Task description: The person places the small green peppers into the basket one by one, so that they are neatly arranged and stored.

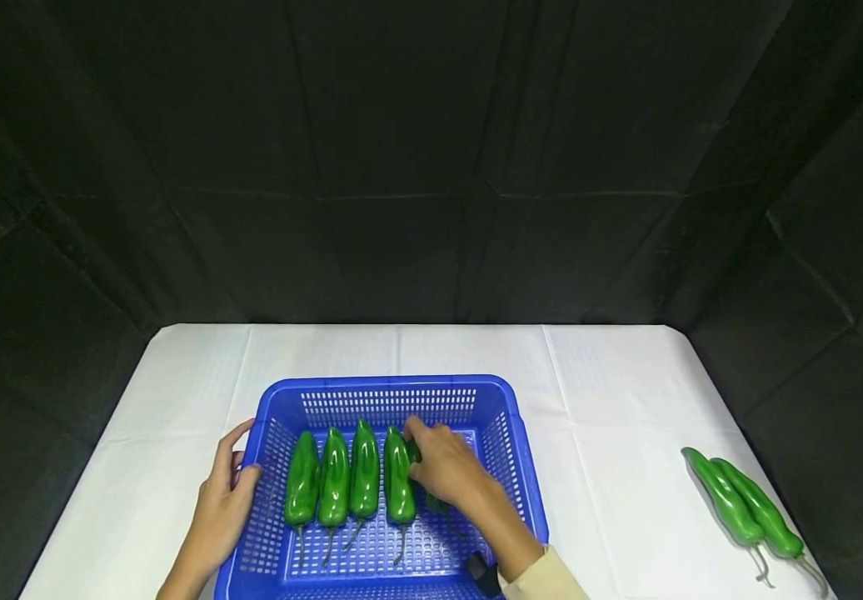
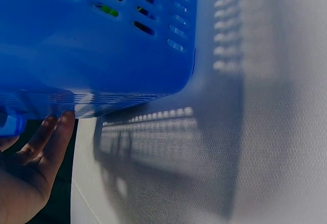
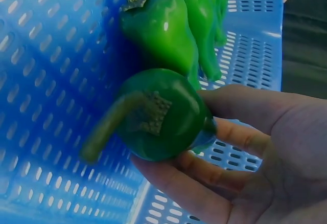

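A blue plastic basket [image 1: 401,383] with slotted walls stands on the white-covered table. Inside it several green peppers [image 1: 334,479] lie side by side, stems toward me. My right hand [image 1: 446,467] is in the basket at the right end of that row. Its thumb and fingers hold another green pepper [image 3: 168,116], mostly covered by the hand in the head view; the right wrist view shows its stem end. My left hand [image 1: 217,508] grips the basket's left rim, thumb at the edge and fingers [image 2: 57,142] against the outer wall.
Two more green peppers [image 1: 757,504] lie close together at the table's right edge. White cloth [image 1: 596,400] covers the table. Black cloth [image 1: 416,167] hangs behind and on both sides. A dark object [image 1: 482,575] sits by my right wrist.
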Demonstrator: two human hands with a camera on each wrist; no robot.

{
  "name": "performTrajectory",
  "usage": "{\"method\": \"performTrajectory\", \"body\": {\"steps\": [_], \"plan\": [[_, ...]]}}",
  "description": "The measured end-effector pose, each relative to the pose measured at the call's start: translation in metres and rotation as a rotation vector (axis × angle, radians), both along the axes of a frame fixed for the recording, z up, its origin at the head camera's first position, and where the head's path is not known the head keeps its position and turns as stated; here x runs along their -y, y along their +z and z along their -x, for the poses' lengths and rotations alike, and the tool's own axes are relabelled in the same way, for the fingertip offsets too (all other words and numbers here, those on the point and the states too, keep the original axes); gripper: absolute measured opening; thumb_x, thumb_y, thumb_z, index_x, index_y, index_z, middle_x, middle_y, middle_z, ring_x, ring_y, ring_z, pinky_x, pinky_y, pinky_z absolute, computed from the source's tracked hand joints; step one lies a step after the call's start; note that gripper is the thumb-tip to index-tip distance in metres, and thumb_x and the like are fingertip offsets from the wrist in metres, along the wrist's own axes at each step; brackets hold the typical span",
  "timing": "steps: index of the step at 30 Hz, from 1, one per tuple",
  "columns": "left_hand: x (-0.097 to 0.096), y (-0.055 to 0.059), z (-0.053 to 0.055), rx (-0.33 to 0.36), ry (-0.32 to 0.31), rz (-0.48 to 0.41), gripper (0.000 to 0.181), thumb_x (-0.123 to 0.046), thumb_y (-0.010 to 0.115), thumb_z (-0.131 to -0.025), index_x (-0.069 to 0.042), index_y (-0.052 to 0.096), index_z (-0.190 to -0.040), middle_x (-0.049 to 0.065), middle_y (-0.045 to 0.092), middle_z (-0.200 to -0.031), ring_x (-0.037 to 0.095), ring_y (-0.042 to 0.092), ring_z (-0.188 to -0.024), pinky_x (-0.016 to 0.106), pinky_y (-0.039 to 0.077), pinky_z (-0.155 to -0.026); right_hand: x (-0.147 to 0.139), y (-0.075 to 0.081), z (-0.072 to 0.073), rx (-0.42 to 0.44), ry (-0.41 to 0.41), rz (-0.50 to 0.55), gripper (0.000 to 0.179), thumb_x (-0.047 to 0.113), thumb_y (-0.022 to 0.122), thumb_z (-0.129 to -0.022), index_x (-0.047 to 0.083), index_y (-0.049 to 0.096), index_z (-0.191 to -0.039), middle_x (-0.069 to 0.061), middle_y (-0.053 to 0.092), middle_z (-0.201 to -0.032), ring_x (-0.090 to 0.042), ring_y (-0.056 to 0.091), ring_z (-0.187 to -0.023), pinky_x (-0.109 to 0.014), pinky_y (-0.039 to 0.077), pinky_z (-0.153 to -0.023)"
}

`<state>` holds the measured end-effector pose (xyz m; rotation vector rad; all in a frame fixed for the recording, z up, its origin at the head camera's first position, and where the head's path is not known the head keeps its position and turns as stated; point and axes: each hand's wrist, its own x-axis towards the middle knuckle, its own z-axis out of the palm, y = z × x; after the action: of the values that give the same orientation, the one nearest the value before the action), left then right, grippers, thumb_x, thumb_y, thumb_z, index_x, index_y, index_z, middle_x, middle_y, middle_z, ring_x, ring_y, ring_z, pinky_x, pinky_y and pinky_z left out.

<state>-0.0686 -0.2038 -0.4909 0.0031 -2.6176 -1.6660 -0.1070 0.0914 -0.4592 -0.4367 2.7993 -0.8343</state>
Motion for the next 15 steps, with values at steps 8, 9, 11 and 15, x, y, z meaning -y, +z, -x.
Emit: {"method": "performTrajectory", "body": {"steps": [8, 9, 11, 15], "plan": [[-0.0013, 0.0029, 0.0, 0.025, 0.002, -0.008, 0.055, -0.005, 0.041, -0.102, -0.018, 0.028, -0.154, 0.019, 0.063, -0.116, 0.019, 0.065, -0.076, 0.033, 0.054, -0.054, -0.0008, -0.0033, 0.0011, 0.069, 0.026, 0.058, 0.04, -0.006, 0.071, -0.077, 0.004, 0.058, -0.113, -0.01, 0.061, -0.082, -0.019, 0.052, -0.067, -0.032, 0.045, -0.057], [-0.0014, 0.003, 0.0001, 0.027, 0.004, -0.009, 0.055, -0.005, 0.041, -0.102, -0.018, 0.028, -0.154, 0.019, 0.063, -0.116, 0.019, 0.065, -0.076, 0.033, 0.054, -0.054, -0.0011, -0.0035, 0.0011, 0.073, 0.029, 0.058, 0.041, -0.006, 0.071, -0.076, 0.005, 0.058, -0.113, -0.01, 0.061, -0.083, -0.019, 0.052, -0.069, -0.032, 0.045, -0.058], [-0.0015, 0.0035, 0.0003, 0.03, 0.008, -0.005, 0.055, -0.005, 0.041, -0.102, -0.018, 0.028, -0.153, 0.019, 0.064, -0.115, 0.019, 0.065, -0.076, 0.033, 0.054, -0.054, -0.0009, -0.004, 0.001, 0.077, 0.031, 0.052, 0.042, -0.005, 0.072, -0.076, 0.005, 0.058, -0.114, -0.01, 0.061, -0.084, -0.02, 0.053, -0.072, -0.033, 0.046, -0.06], [-0.0013, 0.0036, 0.0008, 0.035, 0.013, 0.003, 0.055, -0.005, 0.041, -0.101, -0.019, 0.029, -0.153, 0.017, 0.064, -0.111, 0.018, 0.064, -0.074, 0.032, 0.053, -0.054, -0.0013, -0.0028, -0.0005, 0.085, 0.014, 0.049, 0.047, -0.002, 0.073, -0.077, 0.007, 0.058, -0.121, -0.013, 0.061, -0.091, -0.024, 0.055, -0.081, -0.039, 0.048, -0.064]]}}
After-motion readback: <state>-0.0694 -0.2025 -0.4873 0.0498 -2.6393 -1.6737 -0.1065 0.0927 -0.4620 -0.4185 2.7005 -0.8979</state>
